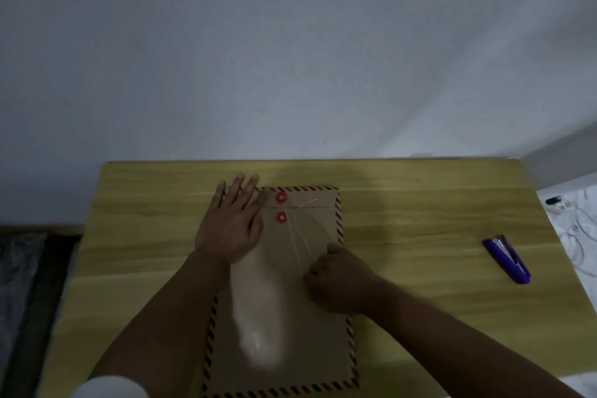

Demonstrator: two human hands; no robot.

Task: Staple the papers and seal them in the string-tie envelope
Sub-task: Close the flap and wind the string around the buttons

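A brown string-tie envelope with a red-and-black striped border lies flat on the wooden table, its flap folded shut at the far end. Two red buttons sit near the flap, the upper button on it and the lower button just below. My left hand lies flat with fingers spread on the envelope's upper left corner. My right hand is closed on the white string, which runs taut from the upper button to my fingers. A loose loop of the string curls to the right. The papers are not visible.
A purple stapler lies on the table at the right, well apart from the envelope. Beyond the table's right edge is a white surface with thin cables. A grey wall stands behind the table. A dark floor lies to the left.
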